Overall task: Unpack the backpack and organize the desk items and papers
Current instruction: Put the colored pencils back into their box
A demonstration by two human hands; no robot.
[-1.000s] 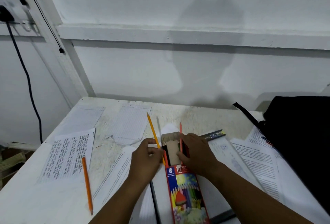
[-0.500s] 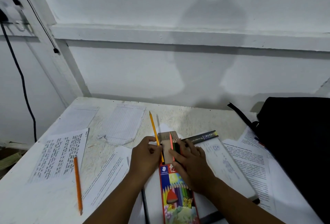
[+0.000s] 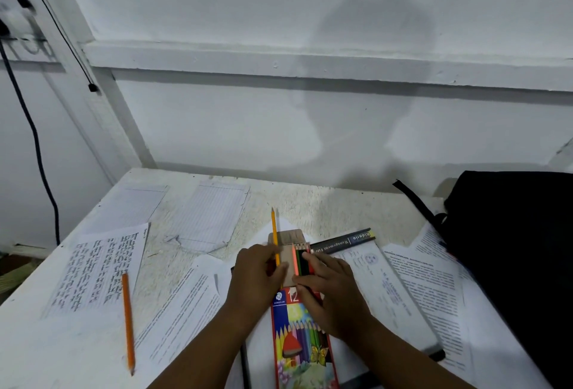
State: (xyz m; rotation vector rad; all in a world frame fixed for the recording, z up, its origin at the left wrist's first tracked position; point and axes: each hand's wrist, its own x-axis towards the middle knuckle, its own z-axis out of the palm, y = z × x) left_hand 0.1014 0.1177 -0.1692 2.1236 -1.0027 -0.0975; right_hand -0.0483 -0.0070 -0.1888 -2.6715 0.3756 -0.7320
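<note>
Pencil box [image 3: 302, 339] flat on the papers at desk centre, long axis running away from the body, open flap at the far end. Yellow pencil [image 3: 274, 233] pinched in left hand [image 3: 259, 277], tip pointing away, parallel to the box and just beside its left edge. Right hand [image 3: 328, 288] pressing coloured pencils [image 3: 302, 260] into the mouth, fingers loosely curled over them. Left hand nearer the vacant slot; judged next: slide straight back.
</note>
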